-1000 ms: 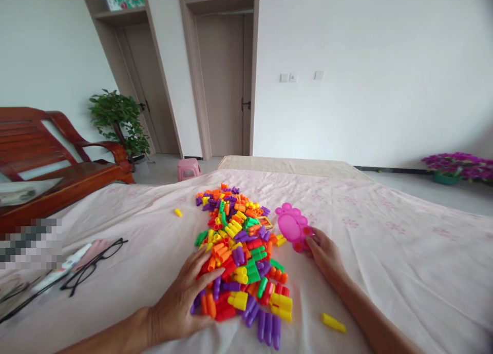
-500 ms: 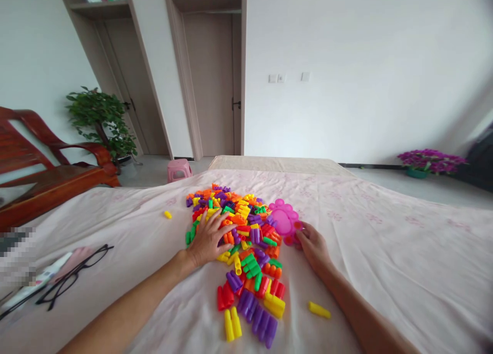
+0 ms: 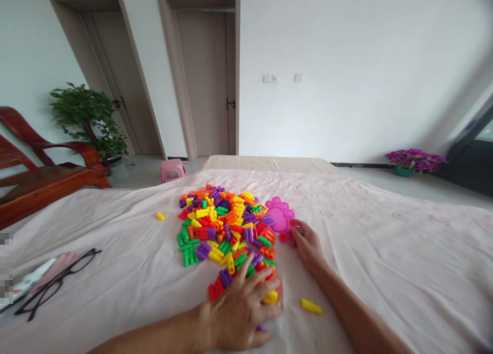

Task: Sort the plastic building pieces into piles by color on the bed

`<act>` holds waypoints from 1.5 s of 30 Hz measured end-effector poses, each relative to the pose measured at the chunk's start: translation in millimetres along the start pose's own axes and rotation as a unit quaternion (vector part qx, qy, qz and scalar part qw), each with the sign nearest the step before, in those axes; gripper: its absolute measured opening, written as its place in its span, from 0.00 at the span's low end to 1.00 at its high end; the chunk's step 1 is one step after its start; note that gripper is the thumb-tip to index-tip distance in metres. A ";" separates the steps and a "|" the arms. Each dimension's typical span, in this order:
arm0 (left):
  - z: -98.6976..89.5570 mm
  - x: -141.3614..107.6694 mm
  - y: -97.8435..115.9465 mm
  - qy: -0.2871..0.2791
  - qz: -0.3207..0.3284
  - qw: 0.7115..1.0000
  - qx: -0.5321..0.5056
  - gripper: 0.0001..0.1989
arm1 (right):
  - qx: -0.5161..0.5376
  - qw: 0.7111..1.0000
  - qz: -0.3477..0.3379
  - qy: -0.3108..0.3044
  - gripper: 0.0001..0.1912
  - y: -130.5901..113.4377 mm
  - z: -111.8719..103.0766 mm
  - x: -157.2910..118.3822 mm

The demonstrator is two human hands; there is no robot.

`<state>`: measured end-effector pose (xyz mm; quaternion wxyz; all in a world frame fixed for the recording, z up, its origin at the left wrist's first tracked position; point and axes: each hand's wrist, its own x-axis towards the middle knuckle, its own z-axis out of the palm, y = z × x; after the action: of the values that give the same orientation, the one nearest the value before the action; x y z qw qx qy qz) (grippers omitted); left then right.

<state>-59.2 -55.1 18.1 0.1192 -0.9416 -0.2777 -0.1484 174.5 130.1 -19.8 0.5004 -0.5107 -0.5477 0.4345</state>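
1. A white wall (image 3: 346, 61) fills the background; a closed brown door (image 3: 202, 82) stands at nearly 12 o'clock, directions taken around the block pile.
2. A pale cloth with pink floral marks (image 3: 404, 272) covers the broad surface in front, lying in soft creases.
3. A reddish wooden bench (image 3: 57, 177) is between 9 and 10 o'clock, a leafy green plant (image 3: 84, 110) beside it at 10.
4. Purple flowers (image 3: 418, 159) sit at 2 o'clock, a pink stool (image 3: 173, 170) at 11.
5. The block pile (image 3: 231, 218) lies on the cloth in red, orange, yellow, green and purple, running from 11 toward 5 o'clock.
6. The left hand (image 3: 241, 310) is palm down over the pile's near end, between 5 and 6 o'clock; its grip is wide, fingers spread across blocks.
7. The right hand (image 3: 310, 246), at 3 o'clock, has a narrow grip holding the edge of the pink paw-shaped piece.
8. That pink paw-shaped piece (image 3: 279, 219) is at 2 o'clock, its 9 o'clock side meeting purple blocks.
9. Black glasses (image 3: 62, 278) rest between 8 and 9 o'clock.
10. Single yellow blocks lie apart: one (image 3: 311, 306) at 4 o'clock, another (image 3: 160, 216) between 9 and 10.
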 end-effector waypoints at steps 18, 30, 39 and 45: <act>1.2 24.2 -137.7 0.069 -0.254 0.963 0.052 0.17 | 0.026 0.999 -0.005 0.037 0.27 -7.2 -1.3 -2.7; 60.1 106.2 7.7 -0.005 0.064 0.995 -0.078 0.20 | 0.026 0.999 -0.012 0.046 0.24 -5.6 -3.0 -0.1; 43.0 73.6 -76.0 -0.005 -0.025 0.989 0.145 0.10 | 0.028 1.000 -0.014 0.001 0.23 -1.1 0.6 0.8; 21.3 50.8 -128.6 0.000 -0.165 0.970 0.180 0.11 | -0.039 0.999 -0.025 -0.012 0.24 4.4 0.2 1.9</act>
<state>-85.7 81.3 34.2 0.2607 -0.8460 -0.4511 -0.1135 174.9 132.5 -24.0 0.4845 -0.5102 -0.5830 0.4063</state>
